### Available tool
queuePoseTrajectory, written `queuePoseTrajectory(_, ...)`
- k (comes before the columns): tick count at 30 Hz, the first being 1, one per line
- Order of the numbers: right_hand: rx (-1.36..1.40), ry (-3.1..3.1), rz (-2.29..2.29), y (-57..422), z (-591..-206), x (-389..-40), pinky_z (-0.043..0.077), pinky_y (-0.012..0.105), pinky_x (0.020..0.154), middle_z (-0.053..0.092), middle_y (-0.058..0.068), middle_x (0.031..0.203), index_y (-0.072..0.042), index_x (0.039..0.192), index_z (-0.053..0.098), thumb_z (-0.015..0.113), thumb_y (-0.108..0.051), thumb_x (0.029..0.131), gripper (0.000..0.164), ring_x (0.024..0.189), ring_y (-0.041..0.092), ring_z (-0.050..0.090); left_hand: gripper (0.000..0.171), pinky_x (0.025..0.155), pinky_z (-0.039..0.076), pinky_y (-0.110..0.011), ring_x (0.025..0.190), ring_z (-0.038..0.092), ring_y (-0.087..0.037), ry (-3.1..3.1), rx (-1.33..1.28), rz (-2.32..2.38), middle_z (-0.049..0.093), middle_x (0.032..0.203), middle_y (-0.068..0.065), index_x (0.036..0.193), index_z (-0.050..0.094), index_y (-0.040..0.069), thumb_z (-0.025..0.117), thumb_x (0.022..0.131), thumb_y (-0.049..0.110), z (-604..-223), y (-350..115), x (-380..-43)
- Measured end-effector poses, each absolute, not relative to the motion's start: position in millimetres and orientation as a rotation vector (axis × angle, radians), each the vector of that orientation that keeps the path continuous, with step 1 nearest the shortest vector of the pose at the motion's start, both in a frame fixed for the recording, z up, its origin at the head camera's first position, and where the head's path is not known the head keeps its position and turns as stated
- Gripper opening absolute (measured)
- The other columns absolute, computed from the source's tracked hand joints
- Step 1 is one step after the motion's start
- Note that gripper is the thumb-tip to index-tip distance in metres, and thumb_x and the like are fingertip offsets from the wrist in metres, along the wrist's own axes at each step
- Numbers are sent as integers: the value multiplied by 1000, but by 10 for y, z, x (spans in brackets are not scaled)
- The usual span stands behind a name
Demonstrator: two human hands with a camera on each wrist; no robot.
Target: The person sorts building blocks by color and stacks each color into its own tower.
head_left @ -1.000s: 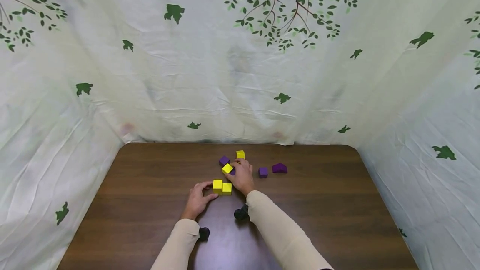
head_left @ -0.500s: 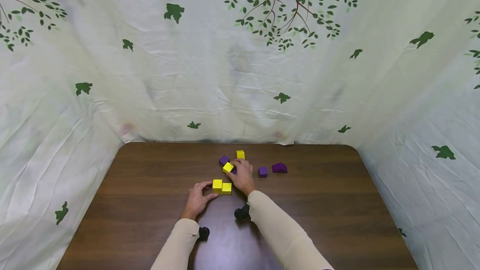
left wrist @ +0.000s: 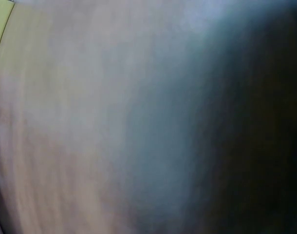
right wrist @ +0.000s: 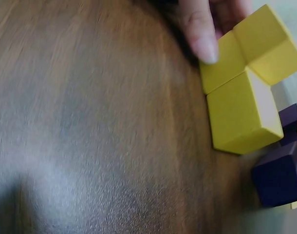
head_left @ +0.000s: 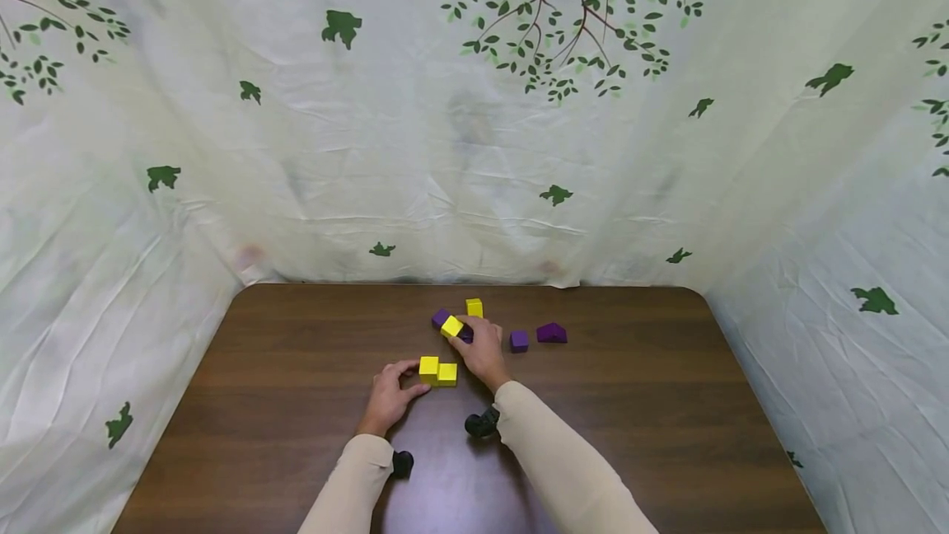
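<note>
Pictured pinching a yellow cube (head_left: pixel 451 326) between thumb and fingers of the right grip (head_left: pixel 485 349), with a purple block (head_left: pixel 466 335) partly hidden inside the same grasp; impossible to tell whether joined. Also shown clamping the left grip (head_left: pixel 389 399) on a yellow stepped block (head_left: pixel 437 372), resting on the wooden surface (head_left: pixel 296 402) just right of the left fingertips. Judged light and stiff, unlikely to break, with smooth faces apt to slide or twist if pinched near a corner. Best taken squarely by opposite flat faces, low down on the stepped block to avoid tipping. Seen with another yellow block (head_left: pixel 474 307) just beyond the right grip, a purple cube (head_left: pixel 441 318) close past the pinched one, and a second purple cube (head_left: pixel 519 341) and a purple wedge-like block (head_left: pixel 552 334) off to the right.
</note>
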State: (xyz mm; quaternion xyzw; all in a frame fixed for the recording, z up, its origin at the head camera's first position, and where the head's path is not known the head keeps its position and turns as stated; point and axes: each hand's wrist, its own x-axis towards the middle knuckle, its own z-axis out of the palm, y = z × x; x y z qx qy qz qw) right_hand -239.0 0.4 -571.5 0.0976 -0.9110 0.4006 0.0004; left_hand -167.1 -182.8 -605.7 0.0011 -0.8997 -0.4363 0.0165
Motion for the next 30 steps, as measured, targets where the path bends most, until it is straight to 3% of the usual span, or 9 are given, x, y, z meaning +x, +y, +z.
queuePoseTrajectory(6, 315, -2790, 1317, 31, -5677, -2310, 29, 45, 97, 65, 7, 120, -9, 126, 64, 71, -24, 89, 41, 111, 26, 56, 40, 95, 36, -52, 98, 56, -30, -2786, -10, -1357, 65, 101, -11, 114, 67, 0, 80, 78, 13, -6069, -1826, -1680)
queuePoseTrajectory(15, 187, -2660, 1555, 67, -5695, -2119, 41, 48, 99, 65, 9, 119, -9, 120, 66, 76, -16, 84, 39, 113, 29, 56, 42, 94, 39, -52, 99, 55, -30, -2797, 22, -1361, 65, 104, -12, 116, 66, 1, 80, 79, 15, -6069, -1842, -1668)
queuePoseTrajectory(30, 372, -2492, 1646, 193, -5730, -1937, 51, 43, 84, 65, 10, 109, -2, 117, 67, 77, -6, 81, 37, 94, 28, 61, 41, 94, 37, -52, 98, 55, -29, -2787, 4, -1359, 65, 102, -11, 114, 67, 1, 80, 78, 15, -6086, -1827, -1677)
